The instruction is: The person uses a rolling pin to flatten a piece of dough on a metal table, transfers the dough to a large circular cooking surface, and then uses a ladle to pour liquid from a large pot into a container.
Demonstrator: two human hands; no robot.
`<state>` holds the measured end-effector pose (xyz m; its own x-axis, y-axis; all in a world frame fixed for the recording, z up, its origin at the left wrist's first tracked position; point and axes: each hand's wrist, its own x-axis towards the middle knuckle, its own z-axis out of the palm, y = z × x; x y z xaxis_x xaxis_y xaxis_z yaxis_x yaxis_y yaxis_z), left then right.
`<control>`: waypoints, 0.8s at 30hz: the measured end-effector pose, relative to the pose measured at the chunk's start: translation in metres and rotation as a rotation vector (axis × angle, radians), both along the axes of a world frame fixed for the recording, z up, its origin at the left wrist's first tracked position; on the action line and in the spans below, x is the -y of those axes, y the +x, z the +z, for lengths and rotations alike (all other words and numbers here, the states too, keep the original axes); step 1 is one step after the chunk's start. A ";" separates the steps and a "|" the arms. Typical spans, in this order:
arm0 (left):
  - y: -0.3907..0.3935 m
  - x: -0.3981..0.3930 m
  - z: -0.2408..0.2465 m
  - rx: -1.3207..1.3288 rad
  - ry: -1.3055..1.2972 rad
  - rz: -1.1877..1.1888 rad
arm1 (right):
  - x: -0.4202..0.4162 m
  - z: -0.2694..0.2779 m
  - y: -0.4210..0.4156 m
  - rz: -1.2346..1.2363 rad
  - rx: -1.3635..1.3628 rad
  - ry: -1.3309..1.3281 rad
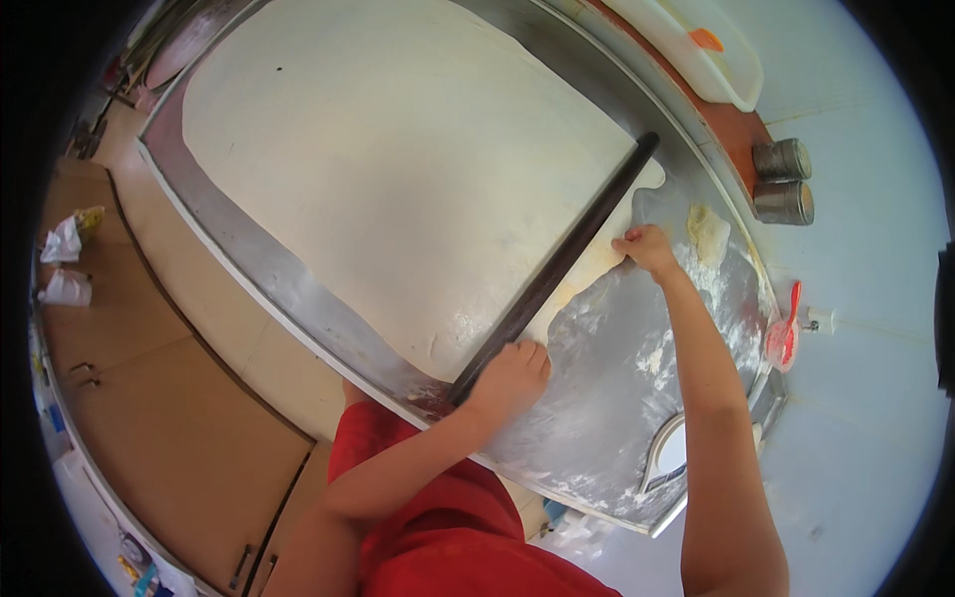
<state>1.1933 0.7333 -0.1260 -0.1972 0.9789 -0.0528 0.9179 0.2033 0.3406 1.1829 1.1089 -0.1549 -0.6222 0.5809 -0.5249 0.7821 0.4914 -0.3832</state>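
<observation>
A very large, thin sheet of dough (pixel 388 172) covers much of the metal worktop. Across its near-right end lies a long dark rolling pin (pixel 556 269), running aslant. A narrow uneven edge of dough shows on the pin's right side. My left hand (pixel 515 377) is at the pin's lower part, its curled fingers on the dough's edge. Farther up, my right hand (pixel 645 248) pinches the same edge between thumb and fingers, to the right of the pin. A small crumpled piece of dough (pixel 709 235) lies on the floured metal beyond my right hand.
The worktop's raised rim (pixel 298 332) runs along my side. At its right end is a round white-topped item (pixel 671 448), partly behind my right forearm. A red-handled scoop (pixel 783 336) is near the wall. Two metal canisters (pixel 782 181) and a white plastic tub (pixel 709 52) are on a brown ledge.
</observation>
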 end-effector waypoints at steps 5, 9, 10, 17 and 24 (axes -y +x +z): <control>0.012 -0.033 -0.008 0.141 0.011 0.228 | -0.008 -0.002 0.006 0.050 -0.056 0.038; -0.031 0.008 0.027 0.908 0.276 0.711 | 0.008 0.053 -0.026 -0.186 -0.601 -0.537; -0.030 0.017 0.025 0.745 0.321 0.691 | 0.039 0.085 -0.056 -0.092 -0.583 -0.542; 0.020 -0.010 -0.011 0.039 0.140 0.193 | 0.014 0.112 -0.115 0.077 -0.688 -0.126; -0.026 0.006 0.024 0.778 0.456 0.658 | -0.133 0.000 -0.053 0.026 -0.240 0.367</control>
<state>1.1677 0.7271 -0.1023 -0.7539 0.6551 -0.0504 0.1811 0.2809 0.9425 1.1298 1.2417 -0.1544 -0.7183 0.6843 -0.1256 0.6777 0.6475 -0.3485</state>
